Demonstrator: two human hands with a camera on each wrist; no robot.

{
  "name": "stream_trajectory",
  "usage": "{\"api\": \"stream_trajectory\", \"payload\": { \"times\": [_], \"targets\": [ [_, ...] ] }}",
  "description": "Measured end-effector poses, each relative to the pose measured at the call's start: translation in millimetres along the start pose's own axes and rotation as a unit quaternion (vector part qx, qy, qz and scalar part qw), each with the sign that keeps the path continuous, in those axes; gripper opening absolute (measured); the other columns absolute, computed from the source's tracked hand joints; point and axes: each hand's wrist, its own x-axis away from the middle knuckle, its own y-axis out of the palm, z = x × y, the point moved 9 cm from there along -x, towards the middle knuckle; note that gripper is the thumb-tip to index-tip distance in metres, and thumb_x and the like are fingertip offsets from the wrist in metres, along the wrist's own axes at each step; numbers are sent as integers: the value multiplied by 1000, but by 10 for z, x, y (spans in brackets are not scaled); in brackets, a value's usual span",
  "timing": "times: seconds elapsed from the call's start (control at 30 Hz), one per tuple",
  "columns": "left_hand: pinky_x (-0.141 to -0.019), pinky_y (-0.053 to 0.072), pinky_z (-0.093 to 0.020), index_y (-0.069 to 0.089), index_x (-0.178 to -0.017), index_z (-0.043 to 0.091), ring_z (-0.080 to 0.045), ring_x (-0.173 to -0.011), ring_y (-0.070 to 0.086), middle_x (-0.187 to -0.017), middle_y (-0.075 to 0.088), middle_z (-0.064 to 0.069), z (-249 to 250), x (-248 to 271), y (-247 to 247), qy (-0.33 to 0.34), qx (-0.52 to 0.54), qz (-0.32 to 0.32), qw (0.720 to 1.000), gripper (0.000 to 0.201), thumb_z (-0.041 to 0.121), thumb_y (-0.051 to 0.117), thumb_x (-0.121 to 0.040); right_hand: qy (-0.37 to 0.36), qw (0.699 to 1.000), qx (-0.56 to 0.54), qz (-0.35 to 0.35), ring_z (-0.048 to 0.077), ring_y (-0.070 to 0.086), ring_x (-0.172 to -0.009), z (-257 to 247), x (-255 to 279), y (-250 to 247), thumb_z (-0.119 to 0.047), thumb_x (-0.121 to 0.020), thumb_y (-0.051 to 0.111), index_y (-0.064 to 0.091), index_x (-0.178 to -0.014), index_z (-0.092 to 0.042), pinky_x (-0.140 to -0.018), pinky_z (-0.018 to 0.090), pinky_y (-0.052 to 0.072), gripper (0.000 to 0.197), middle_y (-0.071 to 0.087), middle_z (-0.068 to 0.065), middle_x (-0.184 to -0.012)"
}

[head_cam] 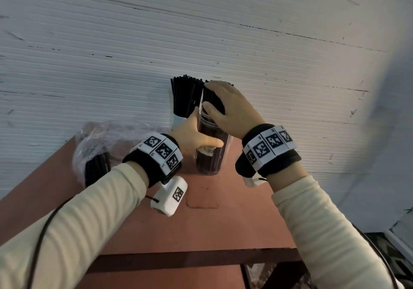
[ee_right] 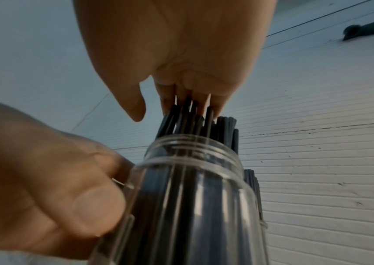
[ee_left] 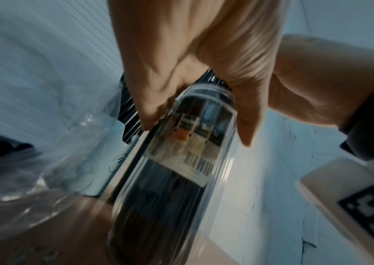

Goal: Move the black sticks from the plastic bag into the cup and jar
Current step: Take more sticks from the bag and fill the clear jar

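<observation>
A clear jar packed with black sticks stands on the reddish table. My left hand grips its upper part, thumb across the label. In the left wrist view that hand wraps the jar. My right hand lies over the stick tops. The right wrist view shows its fingers touching the stick ends and the thumb apart from them. A pale cup holding sticks stands behind the jar. A plastic bag at the left holds more sticks.
A white ribbed wall stands right behind the cup and jar. The table's front edge is near me, with a dark gap below at the right. A cable runs along my left sleeve.
</observation>
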Motion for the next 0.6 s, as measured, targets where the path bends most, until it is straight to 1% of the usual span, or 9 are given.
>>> {"api": "stream_trajectory", "payload": {
  "times": [0.07,0.1,0.17,0.27,0.3,0.37,0.43,0.5,0.6],
  "targets": [
    [-113,30,-31,4,-155,16,-15,-141,32,-156,28,-2,-11,74,-131,-9,3,22,1000,117,24,84,-69,-11,999,-13,44,19,38,-135,-94,-2,-93,-29,-96,49,44,-140,-11,-113,29,28,48,44,5,-145],
    [-113,31,-32,9,-154,15,-16,-140,34,-155,30,-4,-3,126,-225,-6,10,42,999,109,18,81,-72,-19,997,-26,69,20,40,-133,-161,5,-137,-28,-95,50,46,-138,-10,-112,29,30,47,46,5,-143],
    [-105,42,-34,31,-148,18,-17,-128,48,-144,45,-5,45,276,-467,17,18,94,995,81,10,72,-79,-39,991,-57,119,17,49,-121,-306,38,-204,-24,-93,52,55,-129,-9,-104,25,37,39,53,5,-130],
    [-83,50,-26,61,-116,27,-13,-100,63,-116,65,5,107,581,-896,49,4,168,985,41,5,61,-82,-31,982,-128,137,7,55,-90,-511,93,-119,-15,-91,56,65,-106,-8,-81,9,40,19,63,2,-102],
    [-78,50,-25,65,-107,28,-11,-92,64,-109,67,7,107,680,-1041,55,-9,191,980,35,4,60,-81,-17,981,-153,115,7,56,-83,-568,98,-17,-13,-90,56,67,-99,-7,-76,9,42,15,64,2,-95],
    [-71,47,-23,68,-101,26,-11,-84,64,-102,67,9,64,890,-1312,65,-38,223,972,29,6,61,-81,17,982,-182,37,11,60,-79,-695,86,295,-13,-90,56,70,-94,-8,-75,18,48,15,68,2,-89],
    [-76,49,-27,68,-99,27,-14,-89,63,-102,66,10,-32,1012,-1498,59,-74,239,967,26,9,63,-81,49,982,-166,-77,14,63,-86,-767,103,679,-18,-92,55,71,-99,-12,-80,28,50,19,71,1,-94],
    [-83,47,-32,67,-97,32,-16,-99,59,-107,63,9,-214,1110,-1681,22,-133,240,961,25,12,65,-82,53,971,-136,-189,15,62,-95,-919,148,1059,-24,-95,53,69,-110,-13,-79,25,46,24,69,2,-104],
    [-87,38,-29,66,-102,35,-17,-112,53,-120,58,5,-566,1159,-1817,-46,-198,165,965,35,7,65,-81,47,949,-123,-288,19,60,-104,-1151,208,1426,-28,-99,49,64,-121,-13,-78,21,38,31,66,4,-114]
  ]
}}
